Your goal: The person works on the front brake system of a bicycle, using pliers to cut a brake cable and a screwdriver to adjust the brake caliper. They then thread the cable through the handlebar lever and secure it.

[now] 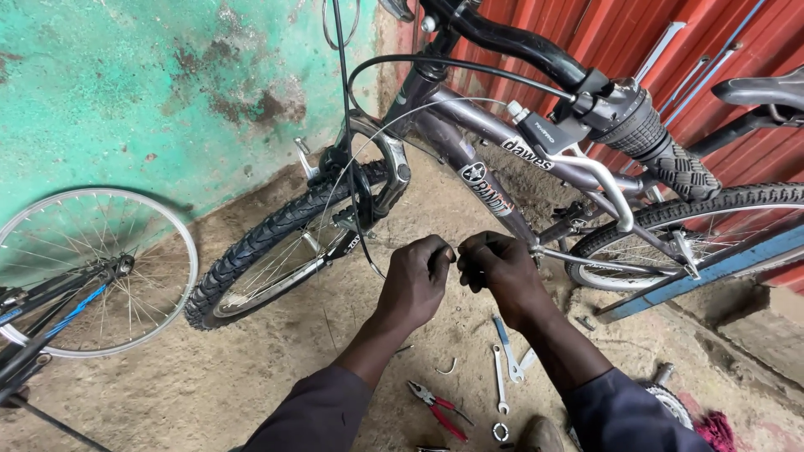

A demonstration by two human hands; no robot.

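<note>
A grey bicycle (pixel 469 146) leans in front of me, its front wheel (pixel 285 243) turned to the left and its handlebar grip (pixel 662 146) at upper right. My left hand (pixel 416 280) and my right hand (pixel 498 268) meet in front of the frame, fingers pinched together. Between them they seem to hold the end of a thin cable (pixel 356 180) that loops up toward the front brake. What exactly sits in the fingertips is too small to tell.
Red-handled pliers (pixel 440 408), spanners (pixel 505 360), a small hook and a ring lie on the dirt floor below my arms. A bare silver wheel (pixel 92 268) stands at left against the green wall. A red corrugated wall and a blue bar (pixel 712 268) close the right.
</note>
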